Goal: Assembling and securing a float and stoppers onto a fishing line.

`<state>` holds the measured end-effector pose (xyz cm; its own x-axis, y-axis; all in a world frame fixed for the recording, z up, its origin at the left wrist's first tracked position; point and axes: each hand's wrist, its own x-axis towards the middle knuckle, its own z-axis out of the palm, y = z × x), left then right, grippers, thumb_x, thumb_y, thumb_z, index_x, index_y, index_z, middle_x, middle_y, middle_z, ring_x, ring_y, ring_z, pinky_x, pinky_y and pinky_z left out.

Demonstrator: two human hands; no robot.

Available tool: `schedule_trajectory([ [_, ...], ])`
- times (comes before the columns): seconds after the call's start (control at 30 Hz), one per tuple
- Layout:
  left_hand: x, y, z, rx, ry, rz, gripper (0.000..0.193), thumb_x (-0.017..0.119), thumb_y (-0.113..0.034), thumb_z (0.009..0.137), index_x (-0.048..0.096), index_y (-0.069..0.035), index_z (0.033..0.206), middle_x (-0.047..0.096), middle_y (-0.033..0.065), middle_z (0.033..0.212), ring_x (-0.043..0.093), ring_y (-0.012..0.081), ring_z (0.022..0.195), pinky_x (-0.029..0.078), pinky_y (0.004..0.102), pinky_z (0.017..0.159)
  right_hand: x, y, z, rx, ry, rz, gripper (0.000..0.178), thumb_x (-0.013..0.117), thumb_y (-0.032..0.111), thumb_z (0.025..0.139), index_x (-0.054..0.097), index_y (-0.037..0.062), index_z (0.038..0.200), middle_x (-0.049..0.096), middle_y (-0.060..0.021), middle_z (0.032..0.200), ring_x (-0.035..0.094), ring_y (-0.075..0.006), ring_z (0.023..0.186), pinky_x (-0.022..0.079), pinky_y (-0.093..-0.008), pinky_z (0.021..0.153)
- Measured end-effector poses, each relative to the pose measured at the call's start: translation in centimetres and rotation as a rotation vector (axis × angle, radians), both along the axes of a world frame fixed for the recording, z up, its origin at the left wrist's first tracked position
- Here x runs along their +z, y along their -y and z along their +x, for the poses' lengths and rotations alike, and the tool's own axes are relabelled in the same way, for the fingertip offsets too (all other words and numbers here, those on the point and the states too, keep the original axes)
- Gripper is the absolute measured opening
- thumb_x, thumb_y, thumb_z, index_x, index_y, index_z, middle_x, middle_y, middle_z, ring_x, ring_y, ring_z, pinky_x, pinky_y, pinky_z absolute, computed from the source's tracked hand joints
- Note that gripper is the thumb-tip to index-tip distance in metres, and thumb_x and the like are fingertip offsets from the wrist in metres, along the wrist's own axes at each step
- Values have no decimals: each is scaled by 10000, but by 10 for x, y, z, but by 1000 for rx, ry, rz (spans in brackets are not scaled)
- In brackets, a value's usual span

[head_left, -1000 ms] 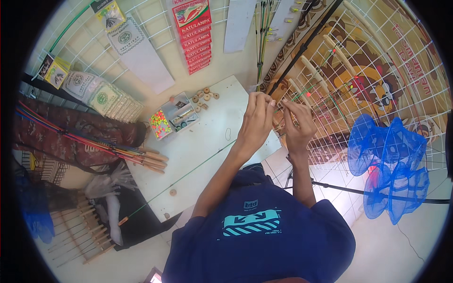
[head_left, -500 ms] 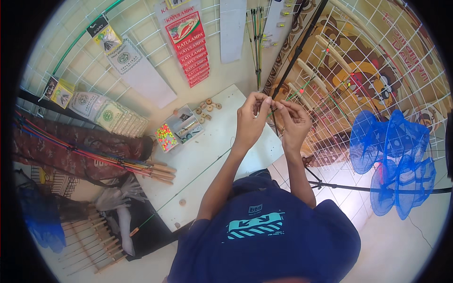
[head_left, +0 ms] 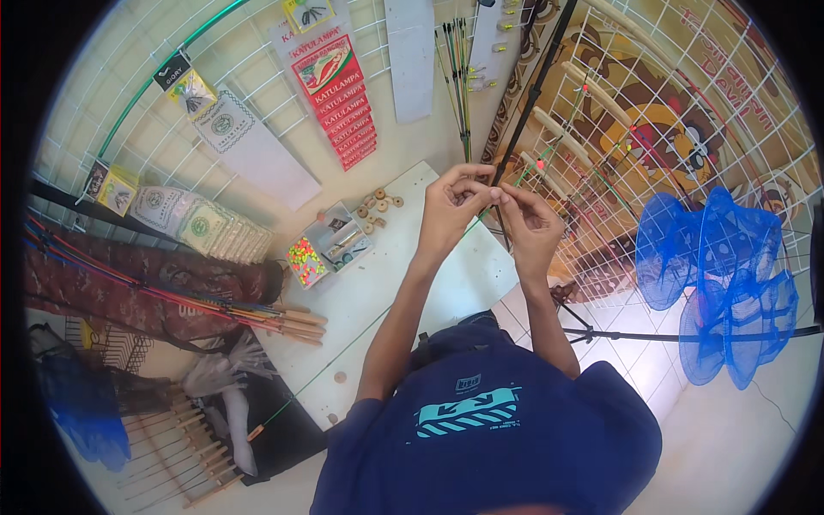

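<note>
The slender green rod (head_left: 284,408) slants across the smooth white tabletop (head_left: 399,275), its short tan handle (head_left: 256,433) jutting past the near left edge and its upper stretch leading behind the left forearm toward the fingertips. Both hands are raised over the table's far right part, forearms reaching up and wrists bent inward. The left hand (head_left: 455,210) is narrow, thumb and index finger pinched; the right hand (head_left: 534,225) mirrors it, the 2 pinches touching. I cannot tell what tiny thing sits between them. Left of the hands, 1 clear plastic compartment box (head_left: 318,233) holds small neon beads (head_left: 306,261); round tan discs (head_left: 380,206), at least 6, cluster beside it. At right hang soft blue mesh nets (head_left: 738,275), overlapping too much to count.
</note>
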<state>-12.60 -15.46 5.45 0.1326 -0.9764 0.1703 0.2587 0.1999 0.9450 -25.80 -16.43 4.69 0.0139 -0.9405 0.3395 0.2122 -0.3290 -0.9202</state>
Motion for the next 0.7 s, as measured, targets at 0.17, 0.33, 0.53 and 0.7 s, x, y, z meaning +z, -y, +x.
schedule_trajectory([
  [0.17,5,5,13,-85,86,39,318,727,-58,826,624,16,1118,715,62,814,664,101,799,492,263,810,0,4,-8,57,-39,-6,187,659,1,881,675,-52,1059,687,-97,930,659,-126,871,523,-234,774],
  [0.33,10,11,23,-218,209,56,290,738,-101,827,670,15,1084,710,89,853,666,125,823,510,277,798,1,15,-18,61,-308,-165,146,675,31,859,698,4,1002,701,-76,863,672,-128,803,514,-262,706],
  [0.53,20,15,25,-315,214,40,220,711,-125,858,661,14,1020,682,68,881,645,127,815,509,271,794,15,10,-16,-12,-474,-237,70,645,24,865,666,-5,926,699,-105,839,685,-162,768,520,-287,692],
  [0.7,10,17,23,-291,116,-22,174,698,-140,874,637,0,958,662,36,837,620,88,774,485,232,729,7,9,-8,12,-334,-133,81,640,31,873,649,-11,942,689,-106,818,679,-170,760,515,-288,696],
])
